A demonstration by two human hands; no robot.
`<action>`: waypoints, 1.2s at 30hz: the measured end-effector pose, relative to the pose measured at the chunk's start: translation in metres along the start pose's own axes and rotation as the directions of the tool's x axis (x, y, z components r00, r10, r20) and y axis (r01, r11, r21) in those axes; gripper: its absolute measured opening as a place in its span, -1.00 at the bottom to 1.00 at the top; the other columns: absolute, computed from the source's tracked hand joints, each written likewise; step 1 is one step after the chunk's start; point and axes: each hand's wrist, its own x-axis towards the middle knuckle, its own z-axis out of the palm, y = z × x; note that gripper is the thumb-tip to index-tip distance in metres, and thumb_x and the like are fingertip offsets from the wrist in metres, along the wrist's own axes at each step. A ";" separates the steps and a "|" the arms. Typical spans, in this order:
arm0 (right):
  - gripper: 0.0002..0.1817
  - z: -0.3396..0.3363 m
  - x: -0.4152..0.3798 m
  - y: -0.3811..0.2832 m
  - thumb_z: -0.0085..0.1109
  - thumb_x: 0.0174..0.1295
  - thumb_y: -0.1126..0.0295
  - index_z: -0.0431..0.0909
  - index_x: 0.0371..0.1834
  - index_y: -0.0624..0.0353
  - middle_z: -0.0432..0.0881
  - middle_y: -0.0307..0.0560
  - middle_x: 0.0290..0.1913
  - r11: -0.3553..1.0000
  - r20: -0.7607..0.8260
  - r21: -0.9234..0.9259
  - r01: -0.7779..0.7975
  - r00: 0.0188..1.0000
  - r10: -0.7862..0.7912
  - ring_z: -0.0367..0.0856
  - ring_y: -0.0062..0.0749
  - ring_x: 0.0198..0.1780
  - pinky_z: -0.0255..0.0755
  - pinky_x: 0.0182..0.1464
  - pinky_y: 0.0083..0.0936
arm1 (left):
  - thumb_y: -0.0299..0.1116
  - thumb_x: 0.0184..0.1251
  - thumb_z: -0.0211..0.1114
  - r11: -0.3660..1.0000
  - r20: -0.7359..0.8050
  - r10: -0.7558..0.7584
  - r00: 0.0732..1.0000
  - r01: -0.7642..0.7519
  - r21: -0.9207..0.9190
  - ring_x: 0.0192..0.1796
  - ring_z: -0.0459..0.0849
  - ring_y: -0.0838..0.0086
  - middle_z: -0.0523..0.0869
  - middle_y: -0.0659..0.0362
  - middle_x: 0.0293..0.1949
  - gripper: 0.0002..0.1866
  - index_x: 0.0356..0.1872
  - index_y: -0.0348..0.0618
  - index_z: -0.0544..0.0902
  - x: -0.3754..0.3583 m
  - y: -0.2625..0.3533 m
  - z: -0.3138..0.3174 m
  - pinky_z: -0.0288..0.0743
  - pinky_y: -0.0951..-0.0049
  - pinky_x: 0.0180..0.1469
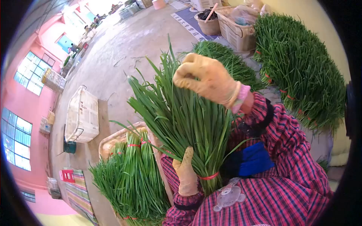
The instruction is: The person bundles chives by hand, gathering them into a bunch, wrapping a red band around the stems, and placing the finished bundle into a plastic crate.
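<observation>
A large bunch of green garlic chives [188, 120] stands tilted in front of me, tied near its base with a red band [208, 176]. Its long leaves fan out upward. My left hand [185, 174], in a pale rubber glove, grips the lower left side, thumb showing and fingers hidden behind the leaves. Over the upper leaves is my right hand [207, 78], gloved too, with fingers curled into a pinch; whatever they hold is hidden. Beside my left arm, a crate [158, 158] carries more banded chive bunches [132, 177].
Along the right wall lies a big heap of banded chives [298, 71], with a smaller pile [226, 60] nearer. Behind stand a cream basket [237, 35] with plastic bags and a bucket [208, 26]. A white crate [82, 115] stands on the floor at left, near a striped mat [81, 196].
</observation>
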 end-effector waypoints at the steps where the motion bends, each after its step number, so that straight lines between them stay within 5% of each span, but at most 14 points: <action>1: -0.76 -0.006 -0.003 -0.004 0.18 0.29 0.18 0.66 -0.34 0.11 0.60 -0.06 -0.31 1.000 0.005 0.000 0.004 1.000 -0.004 0.62 -0.14 -0.20 0.51 -0.13 -0.29 | -0.53 0.34 0.33 1.000 -0.003 0.001 1.000 -0.001 -0.006 -0.05 0.67 0.55 0.71 0.24 -0.02 -0.72 0.05 -0.24 0.66 0.000 0.001 0.000 0.54 0.48 0.08; 7: -0.74 -0.015 -0.079 -0.050 0.23 0.32 0.31 0.63 -0.11 0.30 0.62 -0.14 -0.38 0.668 0.182 0.464 -0.582 0.800 0.571 0.61 -0.50 -0.33 0.49 -0.24 -0.56 | -0.50 0.36 0.24 0.999 -0.077 0.001 0.997 -0.004 -0.034 0.05 0.64 0.37 0.62 0.12 0.12 -0.55 0.27 -0.21 0.45 0.008 0.035 0.013 0.57 0.30 0.11; 9: -0.56 -0.001 -0.120 -0.054 0.30 0.28 0.26 0.53 0.12 0.31 0.65 -0.05 -0.15 0.697 0.190 0.434 -0.571 0.814 0.549 0.65 -0.43 -0.18 0.54 -0.09 -0.53 | -0.48 0.39 0.22 0.999 -0.168 0.041 0.985 -0.040 0.007 0.04 0.64 0.34 0.62 0.11 0.09 -0.55 0.28 -0.27 0.43 0.018 0.042 0.008 0.57 0.29 0.11; 11: -0.05 0.000 -0.136 -0.069 0.45 0.13 0.10 0.15 0.44 0.41 0.35 0.28 0.35 0.709 0.405 0.289 -0.643 0.753 0.518 0.33 -0.05 0.41 0.23 0.43 -0.30 | -0.42 0.43 0.19 0.998 -0.139 0.063 0.988 -0.058 0.039 0.07 0.62 0.34 0.60 0.10 0.11 -0.51 0.33 -0.30 0.36 0.014 0.056 0.022 0.53 0.28 0.16; 13: 0.07 0.030 -0.153 -0.081 0.46 0.11 0.09 -0.01 0.49 0.43 0.26 0.32 0.41 0.803 0.316 0.270 -0.530 0.837 0.447 0.16 0.00 0.51 0.07 0.50 -0.29 | -0.33 0.45 0.19 0.959 0.096 0.200 0.975 -0.215 0.185 0.17 0.56 0.35 0.53 0.07 0.20 -0.45 0.38 -0.30 0.30 0.007 0.058 0.037 0.45 0.30 0.24; 15: 0.06 0.038 -0.148 -0.086 0.45 0.13 0.13 -0.07 0.52 0.36 0.39 0.21 0.35 0.798 0.190 0.166 -0.579 0.813 0.550 0.34 -0.09 0.41 0.23 0.43 -0.32 | -0.46 0.43 0.15 0.962 0.175 0.168 0.970 -0.200 0.188 0.31 0.46 0.29 0.44 0.05 0.32 -0.46 0.41 -0.26 0.30 -0.009 0.063 0.046 0.29 0.29 0.37; 17: -0.06 0.038 -0.144 -0.068 0.43 0.16 0.21 0.04 0.50 0.27 0.52 0.03 0.24 0.165 0.404 0.732 -0.661 0.617 0.676 0.52 -0.25 0.25 0.39 0.29 -0.35 | -0.45 0.42 0.17 0.864 0.352 0.301 0.886 -0.410 0.294 0.39 0.38 0.26 0.36 0.03 0.40 -0.39 0.46 -0.25 0.23 -0.018 0.075 0.052 0.25 0.26 0.40; 18: -0.26 0.029 -0.142 -0.071 0.38 0.20 0.31 0.24 0.41 0.20 0.61 -0.14 0.10 0.019 0.461 0.748 -0.663 0.540 0.704 0.61 -0.41 0.07 0.50 0.14 -0.41 | -0.45 0.39 0.18 0.785 0.334 0.324 0.885 -0.449 0.428 0.39 0.39 0.26 0.37 0.03 0.41 -0.39 0.44 -0.27 0.27 -0.021 0.086 0.046 0.25 0.23 0.41; 19: -0.26 0.025 -0.146 -0.066 0.38 0.20 0.31 0.24 0.41 0.20 0.61 -0.14 0.10 0.022 0.455 0.751 -0.660 0.540 0.708 0.61 -0.41 0.07 0.50 0.14 -0.41 | -0.39 0.43 0.18 0.766 0.286 0.357 0.889 -0.454 0.456 0.32 0.48 0.29 0.44 0.01 0.35 -0.46 0.39 -0.31 0.35 -0.015 0.080 0.025 0.34 0.27 0.33; 22: -0.48 0.015 -0.161 -0.050 0.29 0.22 0.41 0.43 0.26 0.19 0.64 -0.15 0.02 -0.256 0.606 0.769 -0.585 0.541 0.584 0.62 -0.41 -0.03 0.52 0.05 -0.45 | -0.20 0.49 0.18 0.815 0.299 -0.140 0.944 -0.061 0.576 0.13 0.61 0.38 0.55 0.01 0.23 -0.45 0.33 -0.39 0.40 0.002 0.087 -0.026 0.48 0.42 0.14; 25: -0.46 0.019 -0.167 -0.049 0.31 0.21 0.39 0.43 0.27 0.18 0.65 -0.16 0.03 -0.385 0.689 0.722 -0.576 0.542 0.481 0.62 -0.41 -0.02 0.51 0.07 -0.43 | -0.14 0.46 0.22 0.894 0.321 -0.066 0.945 -0.087 0.440 0.12 0.61 0.36 0.54 0.03 0.22 -0.41 0.33 -0.38 0.39 0.001 0.066 -0.010 0.47 0.40 0.16; 31: -0.14 0.023 -0.146 -0.078 0.42 0.16 0.40 0.13 0.50 0.19 0.46 -0.11 0.31 -0.175 0.668 0.701 -0.691 0.550 0.501 0.41 -0.46 0.29 0.33 0.32 -0.42 | -0.36 0.37 0.21 0.994 0.151 0.037 0.988 -0.053 0.100 0.16 0.56 0.27 0.58 0.10 0.15 -0.49 0.30 -0.29 0.39 0.014 0.053 0.035 0.41 0.26 0.26; 34: -0.18 0.027 -0.134 -0.082 0.39 0.19 0.44 0.13 0.49 0.18 0.49 -0.05 0.29 0.368 0.305 0.695 -0.617 0.717 0.627 0.41 -0.48 0.29 0.36 0.29 -0.43 | -0.53 0.29 0.26 0.990 0.103 0.124 0.987 -0.129 0.049 -0.02 0.65 0.45 0.68 0.14 0.02 -0.66 0.09 -0.30 0.59 0.010 0.031 0.041 0.53 0.43 0.04; 36: -0.23 0.033 -0.133 -0.076 0.38 0.19 0.45 0.20 0.45 0.21 0.54 -0.06 0.24 0.249 0.284 0.777 -0.578 0.675 0.681 0.47 -0.47 0.23 0.40 0.25 -0.45 | -0.54 0.28 0.27 0.993 0.096 0.099 0.990 -0.105 0.060 -0.02 0.65 0.47 0.68 0.15 0.01 -0.68 0.06 -0.32 0.61 0.006 0.030 0.044 0.53 0.44 0.04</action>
